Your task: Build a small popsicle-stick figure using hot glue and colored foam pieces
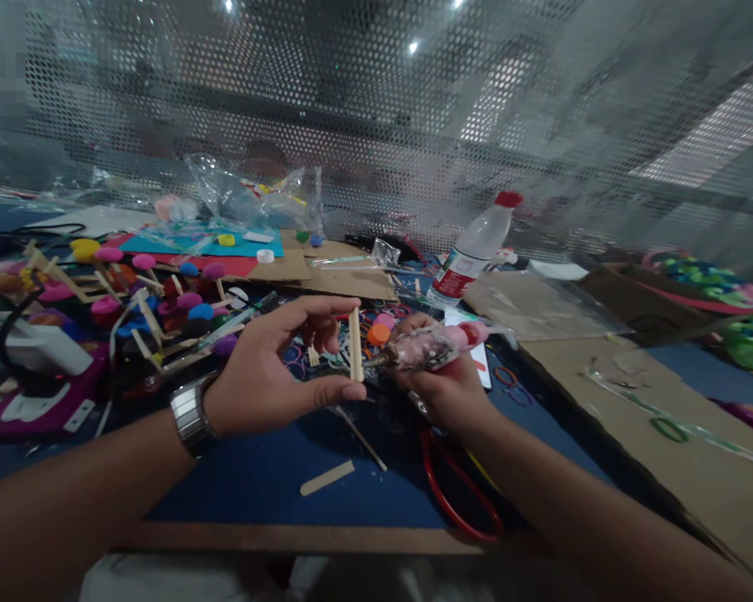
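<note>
My left hand [269, 368], with a metal watch [192, 415] on its wrist, pinches a short stack of popsicle sticks [356, 344] upright between thumb and forefinger. My right hand [443, 385] is wrapped round a pink glue gun [423, 349], its body covered in stringy residue. The nozzle points left and is at or very near the sticks; I cannot tell whether it touches. Below the hands, a loose popsicle stick [327, 478] and a thin stick [367, 443] lie on the blue table. Red-handled scissors [452, 493] lie partly under my right hand.
Many stick pieces with coloured caps [144, 309] crowd the left, near a purple power strip [50, 410] with a white plug. A tilted plastic bottle [473, 255] stands behind. Cardboard [640, 410] covers the right side. Perforated metal mesh [351, 109] rises at the back.
</note>
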Demonstrator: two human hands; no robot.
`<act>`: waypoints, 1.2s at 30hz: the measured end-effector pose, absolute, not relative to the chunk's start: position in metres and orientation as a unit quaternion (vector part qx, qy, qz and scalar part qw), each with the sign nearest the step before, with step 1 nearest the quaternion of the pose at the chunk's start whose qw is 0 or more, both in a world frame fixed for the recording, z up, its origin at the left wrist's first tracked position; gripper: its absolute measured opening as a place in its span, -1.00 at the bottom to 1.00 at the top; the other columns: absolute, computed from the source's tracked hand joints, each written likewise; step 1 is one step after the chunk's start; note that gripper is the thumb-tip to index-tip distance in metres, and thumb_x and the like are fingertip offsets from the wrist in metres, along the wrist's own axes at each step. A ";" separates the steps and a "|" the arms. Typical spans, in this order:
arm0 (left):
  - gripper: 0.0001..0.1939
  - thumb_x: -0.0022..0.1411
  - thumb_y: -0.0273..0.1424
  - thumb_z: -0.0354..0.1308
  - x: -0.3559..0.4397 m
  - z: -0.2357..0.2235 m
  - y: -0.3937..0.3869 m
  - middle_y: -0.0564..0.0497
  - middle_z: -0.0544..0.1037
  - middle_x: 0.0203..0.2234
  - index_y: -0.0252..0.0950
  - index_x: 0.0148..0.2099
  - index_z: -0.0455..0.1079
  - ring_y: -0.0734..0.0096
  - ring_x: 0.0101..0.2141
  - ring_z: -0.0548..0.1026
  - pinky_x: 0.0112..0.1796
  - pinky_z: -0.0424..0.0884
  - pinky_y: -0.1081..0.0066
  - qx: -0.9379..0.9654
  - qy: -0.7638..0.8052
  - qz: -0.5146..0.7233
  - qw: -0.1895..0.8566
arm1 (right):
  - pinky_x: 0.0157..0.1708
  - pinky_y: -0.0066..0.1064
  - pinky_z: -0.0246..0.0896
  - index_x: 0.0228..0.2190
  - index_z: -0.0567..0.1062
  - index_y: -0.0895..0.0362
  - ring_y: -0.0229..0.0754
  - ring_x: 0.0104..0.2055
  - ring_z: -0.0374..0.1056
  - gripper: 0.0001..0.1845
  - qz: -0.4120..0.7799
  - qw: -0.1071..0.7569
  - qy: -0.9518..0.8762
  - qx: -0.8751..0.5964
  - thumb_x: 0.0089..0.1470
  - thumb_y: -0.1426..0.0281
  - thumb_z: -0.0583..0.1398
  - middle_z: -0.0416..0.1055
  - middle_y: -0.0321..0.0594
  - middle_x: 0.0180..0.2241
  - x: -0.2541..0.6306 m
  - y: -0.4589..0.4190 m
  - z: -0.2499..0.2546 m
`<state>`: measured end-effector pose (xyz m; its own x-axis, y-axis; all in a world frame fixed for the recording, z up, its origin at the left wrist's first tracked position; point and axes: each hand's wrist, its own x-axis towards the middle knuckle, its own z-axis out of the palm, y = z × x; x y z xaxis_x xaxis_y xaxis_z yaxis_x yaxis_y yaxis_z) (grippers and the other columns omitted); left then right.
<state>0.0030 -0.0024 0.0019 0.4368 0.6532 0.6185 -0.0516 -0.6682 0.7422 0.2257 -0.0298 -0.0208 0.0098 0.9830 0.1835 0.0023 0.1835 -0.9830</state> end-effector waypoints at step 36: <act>-0.30 -0.03 -0.28 0.54 0.003 0.001 -0.003 -0.02 0.53 -0.35 -0.24 0.18 0.49 0.31 -0.34 0.46 -0.27 0.41 0.33 0.761 0.198 0.488 0.378 | -0.46 -0.35 0.04 -0.37 0.33 0.01 -0.23 -0.46 0.15 -0.62 0.431 0.555 -0.543 -0.460 -0.33 0.49 0.28 0.28 -0.38 -0.45 0.229 -0.026 -0.024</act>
